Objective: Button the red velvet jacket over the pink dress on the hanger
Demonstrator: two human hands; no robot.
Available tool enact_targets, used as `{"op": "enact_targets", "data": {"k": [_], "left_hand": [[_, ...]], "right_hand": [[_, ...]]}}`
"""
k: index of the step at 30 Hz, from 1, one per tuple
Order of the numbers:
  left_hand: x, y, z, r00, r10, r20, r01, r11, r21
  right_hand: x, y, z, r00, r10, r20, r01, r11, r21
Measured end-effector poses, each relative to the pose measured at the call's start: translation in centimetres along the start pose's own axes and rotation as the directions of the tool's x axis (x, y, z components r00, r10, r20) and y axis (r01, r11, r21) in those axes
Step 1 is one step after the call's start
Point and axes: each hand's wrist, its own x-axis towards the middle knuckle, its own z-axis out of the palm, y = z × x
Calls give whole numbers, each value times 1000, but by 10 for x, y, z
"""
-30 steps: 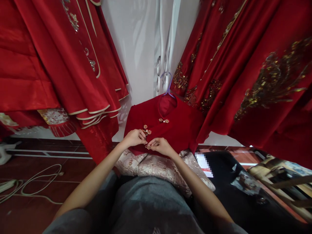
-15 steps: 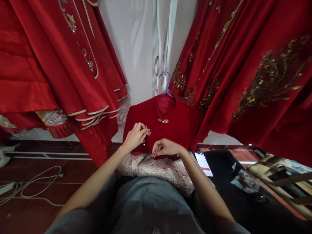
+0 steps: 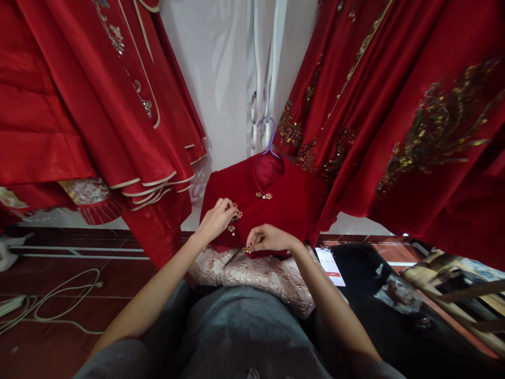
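Observation:
A dark red velvet jacket (image 3: 288,210) on a purple hanger (image 3: 270,138) rests in front of me, its collar at the far end. My left hand (image 3: 219,216) is closed at the jacket's left side, its fingertips pinching a gold flower-shaped button (image 3: 239,215). Just below dangles another gold button with a pearl (image 3: 231,230). Lower down, my right hand (image 3: 270,238) pinches a gold, pearled button (image 3: 247,249) near the jacket's bottom edge. At the collar a gold-and-pearl clasp (image 3: 264,196) is fastened. How the buttons join the cloth is partly hidden by my fingers.
Red gowns hang on the left (image 3: 153,142) and right (image 3: 394,131). Pink brocade (image 3: 252,276) lies across my lap. On a black surface to the right are a phone (image 3: 330,267) and a plastic bag (image 3: 398,293). A white cable (image 3: 67,295) coils on the floor.
My left fingertips have shifted slightly left, and the gold buttons beside them show more plainly. The right hand stays in place with its button.

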Motion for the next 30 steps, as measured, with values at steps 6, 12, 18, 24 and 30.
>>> {"op": "enact_targets", "data": {"k": [6, 12, 18, 24, 30], "left_hand": [[0, -1, 4, 1000, 23, -15, -24, 996, -84], [-1, 0, 10, 993, -35, -116, 7, 973, -232], [-2, 3, 9, 984, -126, -122, 90, 960, -265], [-2, 7, 11, 975, -195, -103, 158, 945, -287], [3, 14, 7, 957, -270, -102, 233, 931, -280]], "right_hand": [[1, 1, 1, 1000, -8, -7, 8, 1000, -4], [1, 0, 1, 1000, -4, -28, 4, 1000, -13], [1, 1, 1, 999, -20, -31, 19, 1000, -11], [1, 2, 1, 999, -33, -38, 32, 999, -20], [-5, -2, -6, 997, 25, 67, -25, 1000, -7]]}}
